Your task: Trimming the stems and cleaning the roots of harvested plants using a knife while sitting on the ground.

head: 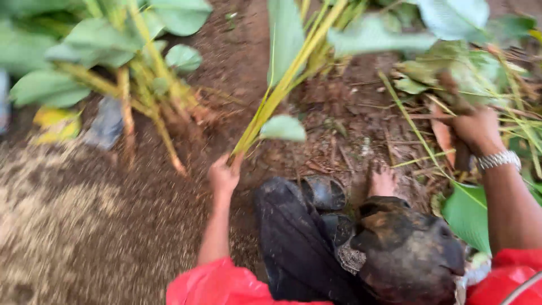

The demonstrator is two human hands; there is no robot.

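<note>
My left hand (224,174) is closed around the base of a bunch of yellow-green plant stalks (282,85) that rise toward broad green leaves at the top. My right hand (477,129), with a silver watch band (498,160) on the wrist, grips a dark handle-like object (460,152) among leaves and thin stems on the right; what that object is I cannot tell. Both arms wear red sleeves. My muddy dark trousers (293,237), a dark sandal (324,193) and a bare foot (384,182) show on the soil below.
Another uprooted plant with yellow stalks and soil-caked roots (149,107) lies at the left. Brown loose soil (84,226) covers the ground, with dry stems and leaf litter (350,147) in the middle. A large green leaf (468,214) lies by my right knee.
</note>
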